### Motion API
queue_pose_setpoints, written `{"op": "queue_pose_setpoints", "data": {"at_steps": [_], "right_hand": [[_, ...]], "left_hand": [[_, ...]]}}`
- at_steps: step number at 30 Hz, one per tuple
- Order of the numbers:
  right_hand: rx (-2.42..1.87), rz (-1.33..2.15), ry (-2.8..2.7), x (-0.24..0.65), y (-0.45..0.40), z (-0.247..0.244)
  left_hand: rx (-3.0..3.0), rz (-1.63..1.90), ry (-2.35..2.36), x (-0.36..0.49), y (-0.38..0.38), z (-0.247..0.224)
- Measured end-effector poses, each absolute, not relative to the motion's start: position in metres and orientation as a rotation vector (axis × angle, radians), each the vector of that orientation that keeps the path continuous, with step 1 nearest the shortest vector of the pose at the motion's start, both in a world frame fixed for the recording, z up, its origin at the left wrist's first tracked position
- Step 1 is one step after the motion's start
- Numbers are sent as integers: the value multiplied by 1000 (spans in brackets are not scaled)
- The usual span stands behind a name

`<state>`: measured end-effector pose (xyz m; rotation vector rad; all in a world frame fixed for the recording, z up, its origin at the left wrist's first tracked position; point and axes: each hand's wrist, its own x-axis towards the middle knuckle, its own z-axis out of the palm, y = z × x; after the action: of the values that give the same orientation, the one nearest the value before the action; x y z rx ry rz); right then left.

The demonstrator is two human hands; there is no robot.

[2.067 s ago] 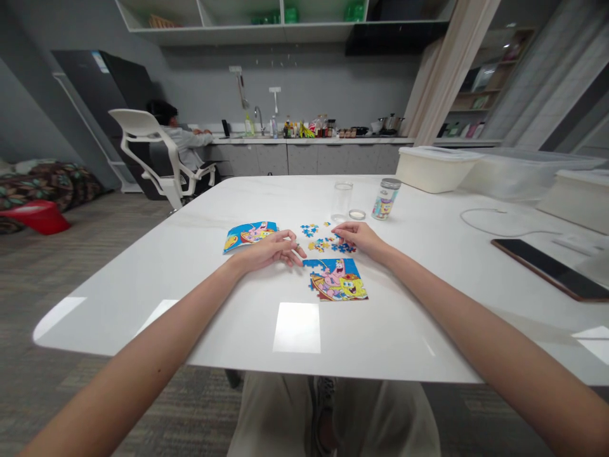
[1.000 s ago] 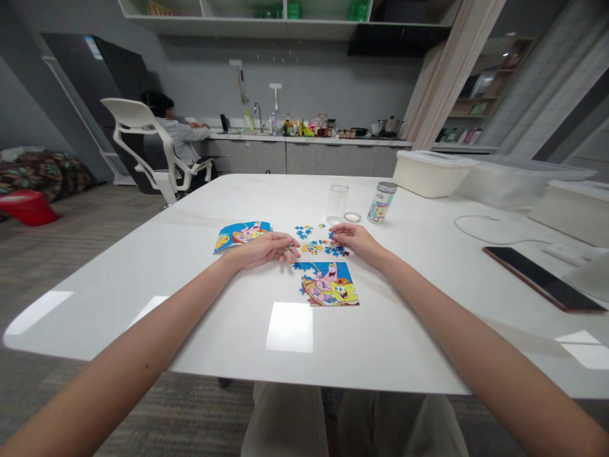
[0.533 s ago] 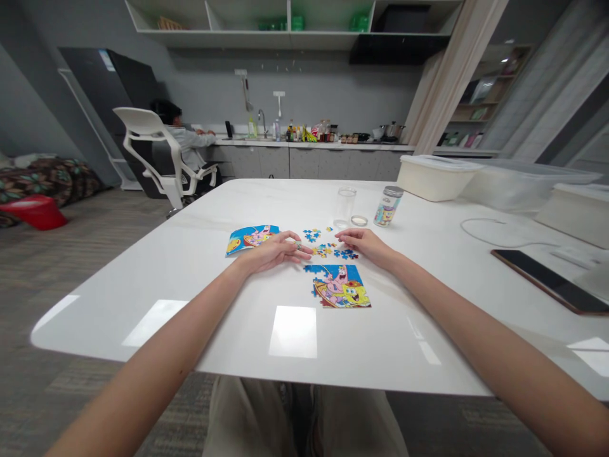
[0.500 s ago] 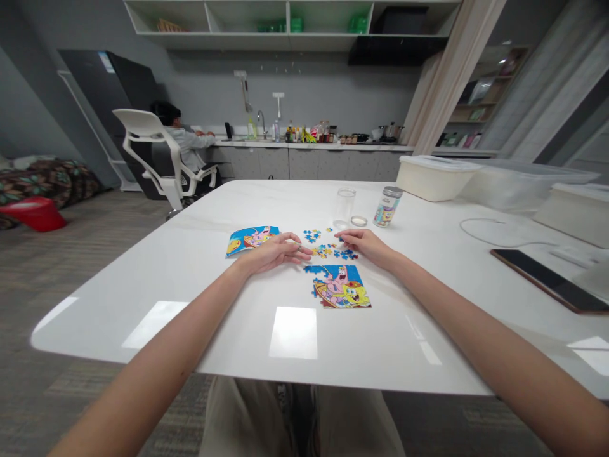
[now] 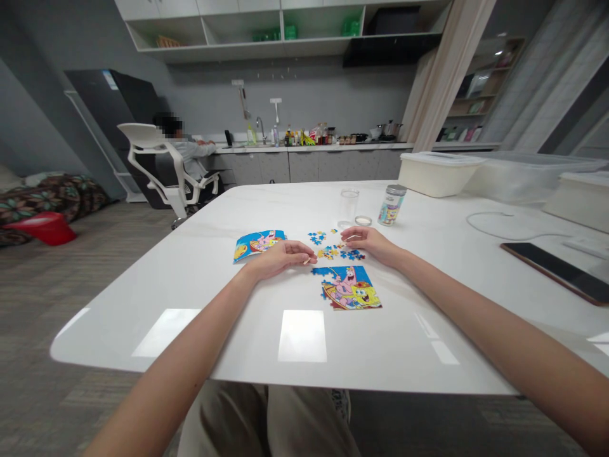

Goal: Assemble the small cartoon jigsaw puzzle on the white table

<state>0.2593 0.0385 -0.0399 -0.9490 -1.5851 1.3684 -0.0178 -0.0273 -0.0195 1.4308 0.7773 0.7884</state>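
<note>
A partly joined puzzle (image 5: 354, 289) with a pink starfish and a yellow sponge figure lies flat on the white table (image 5: 257, 336). Its left edge is jagged. Behind it are loose pieces (image 5: 327, 252) in small clusters. My left hand (image 5: 284, 259) is at the left of these pieces, its fingers closed around something small that I cannot make out. Over the right side of the pieces is my right hand (image 5: 366, 242), fingers bent together; what they hold, if anything, is hidden. A curved picture sheet (image 5: 254, 244) lies beside my left hand.
Behind the pieces stand a clear jar (image 5: 349, 204), a round lid (image 5: 363, 221) and a printed canister (image 5: 392, 205). White boxes (image 5: 435, 174), a cable and a phone (image 5: 556, 270) are on the right. A person sits on a white chair (image 5: 178, 174) at the back left.
The fingers of my left hand have drawn together from a more spread pose. My right hand's fingers are more curled. The whole view has shifted slightly.
</note>
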Motion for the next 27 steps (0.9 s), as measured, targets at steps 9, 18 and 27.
{"op": "queue_pose_setpoints", "data": {"at_steps": [9,18,27], "right_hand": [[-918,1378,-1595,256,36,-37],[-1006,1284,-1675,252,29,-31],[-956,1356,-1613,252,31,-34]], "left_hand": [[1524,741,783,-22,-27,-19],[1438,725,762,-21,-24,-21],[1354,718,828,-21,-28,-15]]}}
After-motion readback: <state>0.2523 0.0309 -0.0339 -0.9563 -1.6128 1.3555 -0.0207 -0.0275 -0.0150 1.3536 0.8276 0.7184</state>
